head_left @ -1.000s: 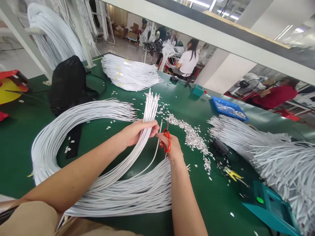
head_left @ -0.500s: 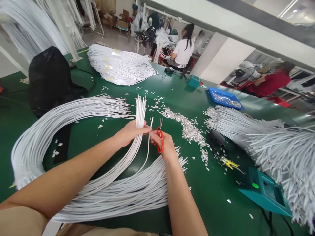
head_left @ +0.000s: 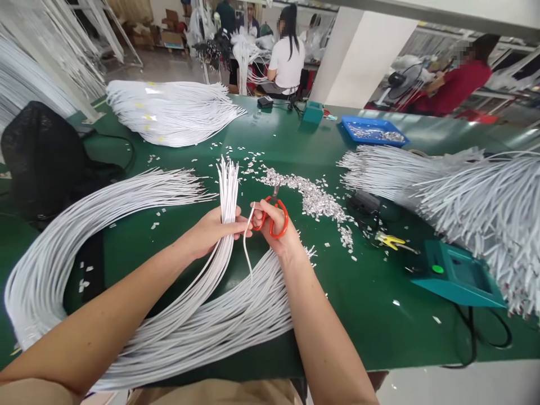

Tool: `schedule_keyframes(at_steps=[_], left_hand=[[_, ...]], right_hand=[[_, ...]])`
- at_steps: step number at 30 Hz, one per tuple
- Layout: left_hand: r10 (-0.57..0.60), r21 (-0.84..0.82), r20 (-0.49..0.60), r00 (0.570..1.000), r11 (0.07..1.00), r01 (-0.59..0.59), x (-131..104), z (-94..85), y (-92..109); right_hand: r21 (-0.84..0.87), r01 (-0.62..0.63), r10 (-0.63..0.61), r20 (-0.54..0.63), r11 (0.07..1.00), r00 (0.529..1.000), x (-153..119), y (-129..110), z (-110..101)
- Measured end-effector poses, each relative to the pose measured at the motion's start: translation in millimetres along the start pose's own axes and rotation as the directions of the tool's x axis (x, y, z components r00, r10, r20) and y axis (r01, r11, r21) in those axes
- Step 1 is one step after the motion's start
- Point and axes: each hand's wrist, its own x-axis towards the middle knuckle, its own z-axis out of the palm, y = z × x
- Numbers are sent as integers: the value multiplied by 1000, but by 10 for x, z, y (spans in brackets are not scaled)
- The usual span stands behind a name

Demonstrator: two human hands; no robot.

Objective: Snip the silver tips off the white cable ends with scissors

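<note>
My left hand (head_left: 211, 229) is closed around a bundle of white cables (head_left: 228, 194), whose cut ends point up above the fist. Close to its right, my right hand (head_left: 276, 233) has red-handled scissors (head_left: 285, 220) hooked on the fingers, the blades pointing away from me. A single white cable (head_left: 246, 250) stands apart from the bundle, its upper end at the right fingertips. My left thumb and fingers come near that cable; whether they touch it I cannot tell. Beneath both forearms lies a large curved bundle of white cables (head_left: 202, 332).
Small silvery-white scraps (head_left: 318, 199) are strewn across the green table (head_left: 371, 332). More cable bundles (head_left: 169, 112) lie at the back and right. A blue tray (head_left: 350, 135), yellow-handled pliers (head_left: 390, 241), a teal device (head_left: 459, 275) and a black bag (head_left: 37, 163) stand around. Co-workers sit beyond.
The camera view has shifted. My right hand has turned, and the scissors' handles now spread wider. The single cable, upright beside my left thumb before, now bends toward the right fingertips.
</note>
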Motion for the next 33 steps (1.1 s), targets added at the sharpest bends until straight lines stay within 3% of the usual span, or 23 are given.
schedule_keyframes(at_steps=[9, 11, 16, 25, 33], left_hand=[[26, -33, -19, 999, 999, -27, -49, -11, 40], [44, -42, -23, 999, 998, -45, -61, -30, 61], [52, 33, -53, 997, 998, -50, -83, -76, 120], [111, 276, -41, 993, 956, -96, -49, -133, 77], [129, 346, -33, 991, 932, -109, -66, -86, 107]], right_hand=[[-95, -39, 55, 173, 995, 983, -24, 26, 38], [-121, -30, 47, 135, 992, 990, -35, 25, 70], [-198, 105, -127, -98, 975, 987, -63, 9, 135], [-253, 78, -121, -156, 964, 980, -98, 15, 236], [-394, 105, -175, -145, 913, 974, -129, 18, 253]])
